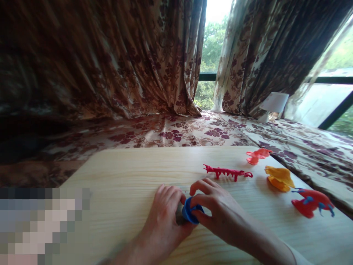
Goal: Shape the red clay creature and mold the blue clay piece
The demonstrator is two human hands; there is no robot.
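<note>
A small blue tub (185, 213) tips on its side low in the middle of the view, its opening toward the right. My left hand (164, 211) is wrapped around the tub from the left and steadies it. From the right, my right hand (215, 202) reaches into the opening, thumb and index finger bent together on a bit of blue modelling clay (193, 209). Those fingers partly hide the inside of the tub. Just beyond my right hand lies a long crimson clay figure (227, 172) with short legs and a curled tail.
On the right of the pale wooden table (124, 173) stand a coral clay shape (257, 155), a yellow one (280, 179) and a red one with blue strips (313, 202). Behind are a flowered cover (171, 129), curtains (143, 55) and a white lamp (275, 102).
</note>
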